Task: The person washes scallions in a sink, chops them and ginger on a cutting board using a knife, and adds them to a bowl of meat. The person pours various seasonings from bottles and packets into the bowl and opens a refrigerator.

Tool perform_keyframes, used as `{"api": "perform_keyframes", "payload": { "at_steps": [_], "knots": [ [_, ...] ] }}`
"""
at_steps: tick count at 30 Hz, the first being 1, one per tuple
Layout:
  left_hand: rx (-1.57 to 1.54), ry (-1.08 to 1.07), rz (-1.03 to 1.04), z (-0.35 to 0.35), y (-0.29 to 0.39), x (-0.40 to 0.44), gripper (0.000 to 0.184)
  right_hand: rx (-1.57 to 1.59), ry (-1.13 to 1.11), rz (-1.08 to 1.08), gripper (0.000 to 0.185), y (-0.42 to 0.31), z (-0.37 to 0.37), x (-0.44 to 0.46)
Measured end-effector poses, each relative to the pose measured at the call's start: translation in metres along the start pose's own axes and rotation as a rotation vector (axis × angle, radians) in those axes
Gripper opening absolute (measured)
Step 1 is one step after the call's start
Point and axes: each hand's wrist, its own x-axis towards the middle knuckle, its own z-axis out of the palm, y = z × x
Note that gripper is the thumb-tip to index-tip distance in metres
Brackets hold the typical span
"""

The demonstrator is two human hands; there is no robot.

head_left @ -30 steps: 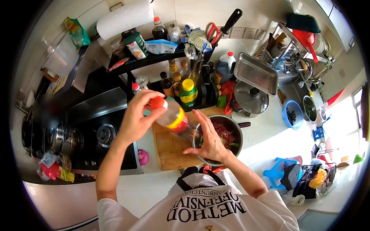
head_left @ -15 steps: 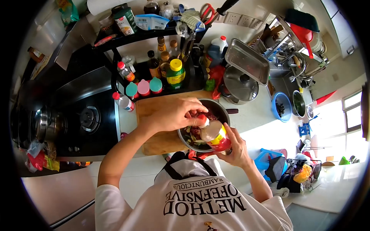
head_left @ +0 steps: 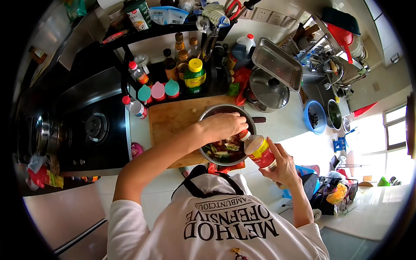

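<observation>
In my right hand (head_left: 281,164) is a clear plastic bottle (head_left: 260,152) with a red and yellow label, tilted with its neck toward the pot. My left hand (head_left: 224,129) reaches over the pot with curled fingers, its fingertips at the bottle's red cap (head_left: 245,135); the thumb is hidden. Below both hands stands a metal pot (head_left: 203,154) with a dark handle. Inside it lie reddish meat pieces and pale green slices (head_left: 223,153), partly covered by my left hand.
A wooden cutting board (head_left: 167,125) lies left of the pot, beside the gas stove (head_left: 95,128). Behind are lidded jars (head_left: 158,91), sauce bottles and a green jar with a yellow lid (head_left: 195,76). A lidded pot (head_left: 268,91), metal tray (head_left: 277,64) and blue bowl (head_left: 315,117) stand right.
The bottle and my right hand have shifted right. My left hand has also moved right, its fingers now lower over the pot and still at the cap.
</observation>
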Motion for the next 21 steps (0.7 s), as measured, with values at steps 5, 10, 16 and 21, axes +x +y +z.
{"api": "perform_keyframes", "payload": {
  "at_steps": [5, 10, 16, 21],
  "knots": [
    [-0.084, 0.0, -0.047, 0.046, 0.001, 0.01, 0.011, -0.105, -0.168, 0.065, 0.098, 0.006, 0.007, -0.002],
    [-0.081, -0.089, -0.118, 0.076, -0.007, 0.016, 0.009, -0.228, -0.252, 0.102, 0.099, 0.005, 0.008, 0.013],
    [-0.129, -0.031, -0.156, 0.103, -0.013, 0.014, 0.014, -0.328, -0.278, 0.08, 0.099, 0.013, 0.014, 0.025],
    [-0.129, -0.034, -0.176, 0.101, -0.015, 0.012, 0.023, -0.359, -0.284, 0.079, 0.1, 0.011, 0.012, 0.031]
  ]
}}
